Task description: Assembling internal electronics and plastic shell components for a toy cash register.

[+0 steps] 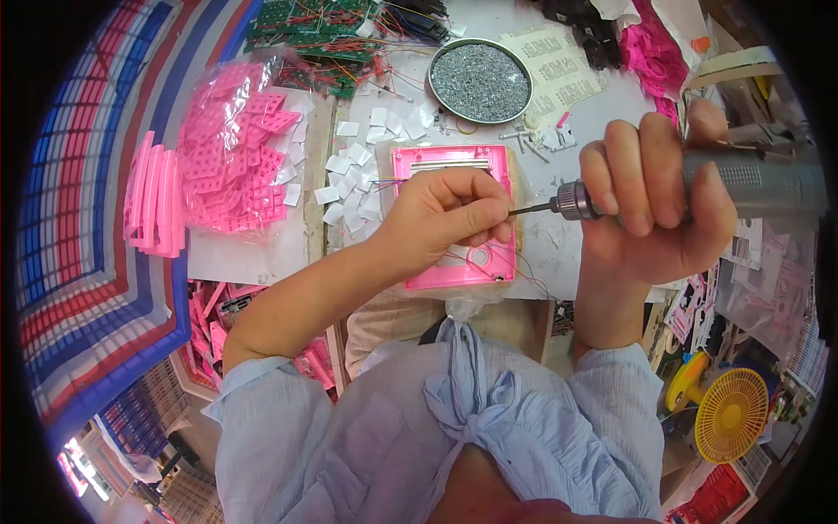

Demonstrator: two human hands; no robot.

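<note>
My right hand wraps round the grey body of an electric screwdriver, held sideways above the table with its bit pointing left. My left hand is closed in a pinch at the tip of that bit. Whatever sits between those fingertips is too small or hidden to make out. Below the left hand lies a pink plastic housing, open side up, with metal rods across its far end and thin wires at its near right. The hand and wrist cover much of its middle.
A round tin of small screws stands behind the housing. To the left are scattered white squares, a clear bag of pink grid parts and stacked pink strips. Green circuit boards with wires lie farther back. A yellow fan is at lower right.
</note>
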